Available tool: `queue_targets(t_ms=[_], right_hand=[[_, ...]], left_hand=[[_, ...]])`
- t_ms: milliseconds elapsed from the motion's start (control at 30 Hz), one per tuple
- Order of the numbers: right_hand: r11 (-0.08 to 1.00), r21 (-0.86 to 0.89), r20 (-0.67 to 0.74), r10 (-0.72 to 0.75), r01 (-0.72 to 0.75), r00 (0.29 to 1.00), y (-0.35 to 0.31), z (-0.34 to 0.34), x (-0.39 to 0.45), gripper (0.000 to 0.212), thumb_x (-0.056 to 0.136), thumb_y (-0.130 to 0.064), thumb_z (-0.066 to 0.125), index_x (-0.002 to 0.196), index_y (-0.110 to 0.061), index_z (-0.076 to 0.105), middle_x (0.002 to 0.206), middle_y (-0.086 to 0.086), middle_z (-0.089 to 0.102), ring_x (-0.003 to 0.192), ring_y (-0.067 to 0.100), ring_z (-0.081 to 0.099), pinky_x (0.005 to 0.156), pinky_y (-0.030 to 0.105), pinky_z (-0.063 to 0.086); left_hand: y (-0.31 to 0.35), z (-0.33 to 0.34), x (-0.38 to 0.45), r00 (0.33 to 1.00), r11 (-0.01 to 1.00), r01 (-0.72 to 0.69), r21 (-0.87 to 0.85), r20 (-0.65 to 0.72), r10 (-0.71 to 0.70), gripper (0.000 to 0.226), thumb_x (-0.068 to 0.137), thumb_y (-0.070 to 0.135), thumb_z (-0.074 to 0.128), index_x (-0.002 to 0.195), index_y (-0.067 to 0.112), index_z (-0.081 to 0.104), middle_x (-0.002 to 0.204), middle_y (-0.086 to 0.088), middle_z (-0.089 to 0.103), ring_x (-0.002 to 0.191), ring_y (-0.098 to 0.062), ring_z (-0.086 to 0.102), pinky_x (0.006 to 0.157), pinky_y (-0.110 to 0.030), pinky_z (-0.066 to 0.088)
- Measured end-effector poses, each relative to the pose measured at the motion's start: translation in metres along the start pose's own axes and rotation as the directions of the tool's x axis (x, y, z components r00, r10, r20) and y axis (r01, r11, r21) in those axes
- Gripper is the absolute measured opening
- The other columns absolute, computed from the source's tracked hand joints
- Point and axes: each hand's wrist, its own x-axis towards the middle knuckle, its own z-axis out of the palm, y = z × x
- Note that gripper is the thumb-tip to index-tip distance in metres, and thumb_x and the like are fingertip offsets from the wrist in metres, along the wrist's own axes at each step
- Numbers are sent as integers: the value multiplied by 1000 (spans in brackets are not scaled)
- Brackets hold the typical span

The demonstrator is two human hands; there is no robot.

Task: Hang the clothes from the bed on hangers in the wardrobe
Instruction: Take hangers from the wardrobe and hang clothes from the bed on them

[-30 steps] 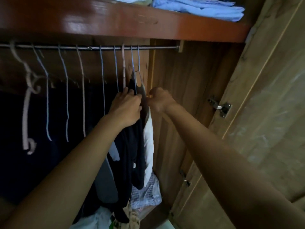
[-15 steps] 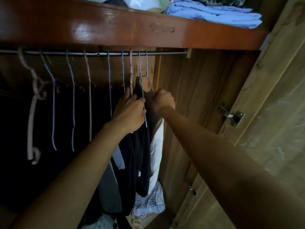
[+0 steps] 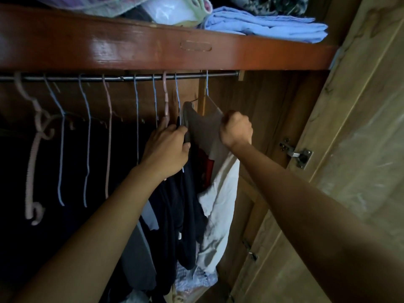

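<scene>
Both bare arms reach up and forward, forearms stretched out long and converging toward the middle. The left hand (image 3: 167,147) is turned back-of-hand toward the head camera, wrist fairly straight, its fingers curled forward and bunched, the thumb tucked along the right side of the hand; the fingertips (image 3: 162,125) point upward and are partly hidden. The right hand (image 3: 236,130) sits a little higher and to the right, well closed into a fist, knuckles up, wrist bent slightly so the back of the hand faces the camera. The two hands are near each other but not touching.
</scene>
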Motion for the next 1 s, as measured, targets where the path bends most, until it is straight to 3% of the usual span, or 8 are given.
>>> queue_targets(t_ms=[267,400,533,700,900,1000], right_hand=[[1000,-1,-63,-19,19,998,24,-36,-7,21,95,-22,56,105,-7,67,106,18,69,98,38,66,85,48,57],[1000,4,-62,17,-17,998,52,-49,-21,25,97,-23,55,96,-1,66,103,24,68,94,43,64,74,39,51],[999,-26,-66,-42,40,997,81,-66,-38,24,96,-25,53,96,-6,68,99,21,69,92,43,64,71,38,49],[992,-74,-58,-105,101,993,115,-98,-71,20,97,-23,53,98,-11,70,100,17,72,96,41,64,79,42,51],[988,-68,-90,-141,135,986,151,-152,-115,21,97,-21,55,82,-9,65,82,10,68,81,31,62,72,39,45],[989,-57,-118,-144,138,983,165,-185,-137,23,96,-21,57,77,-10,61,71,4,61,72,22,57,70,39,43]], left_hand=[[26,2,-1,1000,999,-28,-33,11,28,46,99,26,52,139,5,48,142,-14,51,144,-33,25,116,-44,27],[42,5,1,999,987,-9,-160,50,17,50,99,28,52,144,8,43,144,-15,46,138,-29,36,109,-39,34],[62,18,3,995,951,28,-307,104,4,55,101,25,49,151,11,32,155,-12,36,142,-26,33,113,-34,28],[83,36,1,983,931,39,-364,179,29,58,102,24,49,153,11,25,158,-11,30,145,-26,29,115,-36,26],[114,58,0,979,902,10,-432,187,79,58,102,21,48,153,10,24,157,-11,31,143,-26,31,117,-39,28],[131,69,0,977,895,-14,-446,182,106,62,103,22,46,156,12,16,162,-9,19,148,-24,20,120,-39,21]])
